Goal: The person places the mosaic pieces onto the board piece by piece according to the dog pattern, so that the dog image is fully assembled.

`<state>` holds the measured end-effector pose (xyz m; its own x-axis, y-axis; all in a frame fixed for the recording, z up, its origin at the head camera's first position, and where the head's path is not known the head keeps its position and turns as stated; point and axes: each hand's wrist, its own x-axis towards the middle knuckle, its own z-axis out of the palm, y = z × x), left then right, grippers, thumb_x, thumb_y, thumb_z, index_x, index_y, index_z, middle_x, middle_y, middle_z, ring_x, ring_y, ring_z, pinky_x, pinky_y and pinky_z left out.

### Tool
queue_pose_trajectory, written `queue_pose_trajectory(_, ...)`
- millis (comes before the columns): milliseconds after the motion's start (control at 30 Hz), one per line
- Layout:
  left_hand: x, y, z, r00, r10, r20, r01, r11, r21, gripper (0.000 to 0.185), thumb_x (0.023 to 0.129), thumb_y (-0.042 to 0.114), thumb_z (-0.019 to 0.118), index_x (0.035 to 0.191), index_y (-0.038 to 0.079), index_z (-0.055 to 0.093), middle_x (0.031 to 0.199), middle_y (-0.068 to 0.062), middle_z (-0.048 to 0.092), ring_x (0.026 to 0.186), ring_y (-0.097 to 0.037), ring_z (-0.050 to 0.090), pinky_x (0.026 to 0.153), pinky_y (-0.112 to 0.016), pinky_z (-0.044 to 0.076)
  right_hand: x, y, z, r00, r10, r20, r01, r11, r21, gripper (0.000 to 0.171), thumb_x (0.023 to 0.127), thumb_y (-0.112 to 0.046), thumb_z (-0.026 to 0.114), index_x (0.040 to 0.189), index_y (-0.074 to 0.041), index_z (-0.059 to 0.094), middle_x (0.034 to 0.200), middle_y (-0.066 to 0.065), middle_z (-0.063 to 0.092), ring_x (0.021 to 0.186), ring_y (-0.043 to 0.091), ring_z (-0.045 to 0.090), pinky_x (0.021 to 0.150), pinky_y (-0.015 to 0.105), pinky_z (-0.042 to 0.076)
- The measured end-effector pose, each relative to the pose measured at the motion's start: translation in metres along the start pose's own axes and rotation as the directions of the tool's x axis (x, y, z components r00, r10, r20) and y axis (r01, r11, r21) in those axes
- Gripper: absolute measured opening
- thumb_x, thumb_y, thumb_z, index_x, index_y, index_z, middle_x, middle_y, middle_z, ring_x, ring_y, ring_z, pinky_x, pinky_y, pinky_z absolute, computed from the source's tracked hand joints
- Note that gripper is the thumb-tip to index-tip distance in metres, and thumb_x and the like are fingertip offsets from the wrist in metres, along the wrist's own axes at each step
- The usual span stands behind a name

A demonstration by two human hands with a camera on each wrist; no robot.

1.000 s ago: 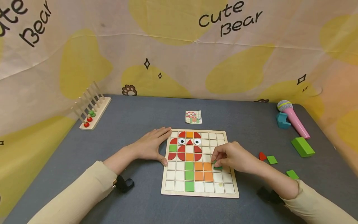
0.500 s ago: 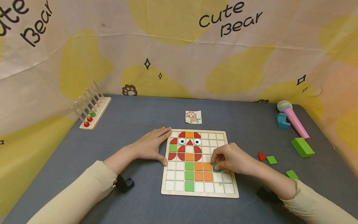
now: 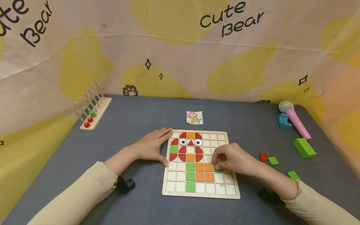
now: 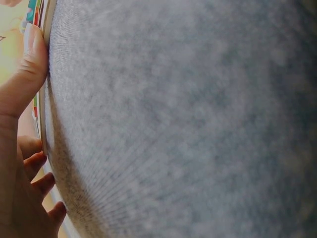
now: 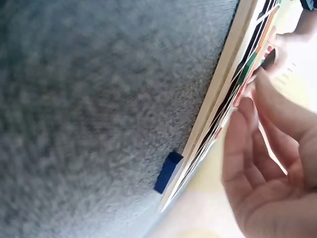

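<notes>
Grey felt covered the table (image 3: 135, 115), and a cream-and-yellow printed cloth was hung behind it. From the head view, a square wooden grid board (image 3: 201, 194) was seen partly filled: red quarter-rounds, two eye discs and orange and green squares formed a figure across its upper and middle cells, while most cells of its right columns and bottom rows stayed bare. A small green square tile (image 3: 218, 169) was pinched by the right hand (image 3: 234, 159) and lay in a cell just right of the orange squares. The left hand (image 3: 152, 147), its fingers straight, was pressed against the board's left edge. Right of the board, loose green tiles (image 3: 273, 160) and a red piece (image 3: 263, 157) were left unplaced, so the work was judged roughly half done.

From the left wrist view, a thumb (image 4: 30, 59) was seen flat against the board's rim.

From the right wrist view, curled fingers (image 5: 247, 129) were seen at the board's surface.
</notes>
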<state>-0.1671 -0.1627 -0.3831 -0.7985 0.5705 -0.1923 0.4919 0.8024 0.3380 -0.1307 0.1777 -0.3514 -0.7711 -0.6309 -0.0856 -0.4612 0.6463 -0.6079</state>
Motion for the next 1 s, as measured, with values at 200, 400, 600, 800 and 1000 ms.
queue_pose_trajectory(200, 0.000, 0.000, 0.001, 1.000, 0.006, 0.000, -0.006, 1.000, 0.002, 0.127, 0.064, 0.072, 0.078, 0.159, 0.014, 0.019, 0.168, -0.004, 0.016, 0.157, -0.030, 0.015, 0.127, -0.053, 0.017, -0.006, 0.008, -0.021, 0.995, 0.024, -0.098, -0.029, 0.998, -0.055, 0.010, 0.082, -0.012, 0.079, 0.087, -0.019, 0.074, 0.078, -0.010, 0.068, 0.070, 0.001, 0.055, 0.061, 0.017, 0.048)
queue_pose_trajectory(400, -0.001, 0.000, 0.000, 1.000, 0.001, -0.006, -0.001, 1.000, 0.009, 0.126, 0.063, 0.071, 0.078, 0.159, 0.013, 0.020, 0.168, -0.005, 0.018, 0.156, -0.031, 0.016, 0.126, -0.053, 0.019, -0.019, 0.033, -0.049, 0.976, 0.053, -0.212, -0.078, 0.990, -0.115, 0.010, 0.083, -0.011, 0.079, 0.090, -0.016, 0.075, 0.082, -0.009, 0.071, 0.072, -0.002, 0.058, 0.065, 0.018, 0.052)
queue_pose_trajectory(600, -0.001, 0.000, 0.000, 1.000, 0.001, -0.005, -0.001, 1.000, 0.004, 0.126, 0.064, 0.071, 0.078, 0.159, 0.013, 0.020, 0.168, -0.005, 0.017, 0.156, -0.031, 0.016, 0.127, -0.053, 0.018, -0.036, 0.061, -0.074, 0.961, 0.102, -0.256, -0.144, 0.978, -0.151, 0.010, 0.083, -0.014, 0.078, 0.093, -0.016, 0.076, 0.083, -0.008, 0.073, 0.073, -0.005, 0.059, 0.067, 0.017, 0.053)
queue_pose_trajectory(800, -0.001, 0.000, -0.001, 1.000, -0.003, 0.001, 0.003, 1.000, 0.001, 0.126, 0.064, 0.071, 0.078, 0.159, 0.014, 0.019, 0.168, -0.004, 0.017, 0.157, -0.031, 0.015, 0.127, -0.053, 0.018, -0.058, 0.088, -0.091, 0.966, 0.104, -0.238, -0.139, 0.981, -0.133, 0.012, 0.083, -0.013, 0.079, 0.093, -0.014, 0.075, 0.081, -0.010, 0.072, 0.070, -0.007, 0.060, 0.062, 0.016, 0.052)
queue_pose_trajectory(1000, 0.000, 0.001, -0.001, 1.000, -0.007, 0.003, 0.007, 1.000, 0.003, 0.127, 0.063, 0.072, 0.078, 0.159, 0.014, 0.019, 0.168, -0.004, 0.016, 0.157, -0.030, 0.015, 0.127, -0.053, 0.017, -0.077, 0.110, -0.100, 0.988, 0.139, -0.066, -0.145, 0.986, -0.084, 0.019, 0.081, -0.018, 0.080, 0.098, -0.015, 0.072, 0.086, -0.002, 0.072, 0.072, -0.004, 0.062, 0.063, 0.017, 0.053)
